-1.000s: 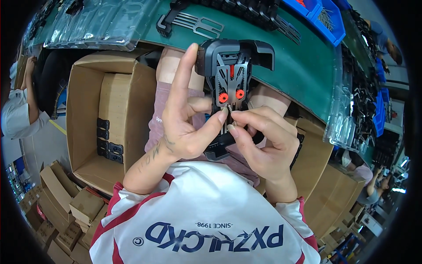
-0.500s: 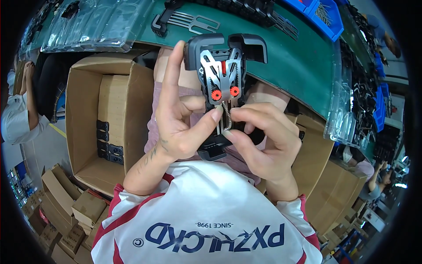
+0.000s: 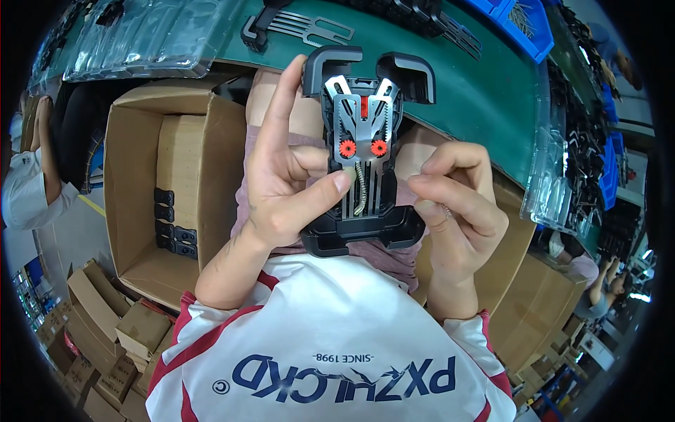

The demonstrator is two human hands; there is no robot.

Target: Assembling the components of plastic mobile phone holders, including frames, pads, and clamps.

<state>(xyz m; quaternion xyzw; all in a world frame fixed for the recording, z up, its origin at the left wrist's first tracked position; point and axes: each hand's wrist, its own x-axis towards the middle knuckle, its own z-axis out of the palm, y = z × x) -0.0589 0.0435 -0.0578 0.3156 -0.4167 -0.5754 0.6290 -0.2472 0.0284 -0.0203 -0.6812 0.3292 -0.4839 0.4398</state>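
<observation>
**Now both hands at the clamp mechanism**

Up close, the left hand [image 3: 285, 186] has its grip closed on a black plastic clamp assembly [image 3: 362, 155], fingers behind its left edge and the thumb pressed across the front, just under two small red gears [image 3: 362, 148]. The index finger stands straight up along the left side, by one of the two hooked arms at the top. The right hand [image 3: 457, 211] pinches narrow beside the assembly's right edge; whether anything small sits between those fingertips I cannot tell. A thin coiled spring [image 3: 360, 186] hangs down the slotted middle of the metal toothed plate [image 3: 362, 116], just right of the left thumb tip.

To handle this well, I judge the left thumb should keep the plate flat without covering the spring, while the right fingertips work from the side so the gears stay in sight.

The assembly is held in the air over the person's lap, between the chest and the front edge of the green worktop [image 3: 485, 98]. That edge lies close behind the hooked arms, so room upward is short. On the left stands an open cardboard box [image 3: 140, 190] with a few black parts inside; another box sits near the right wrist. Clear plastic trays [image 3: 148, 35] lie on the worktop, blue bins [image 3: 524, 24] farther back. The freest room seems to be downward, toward the body.
</observation>
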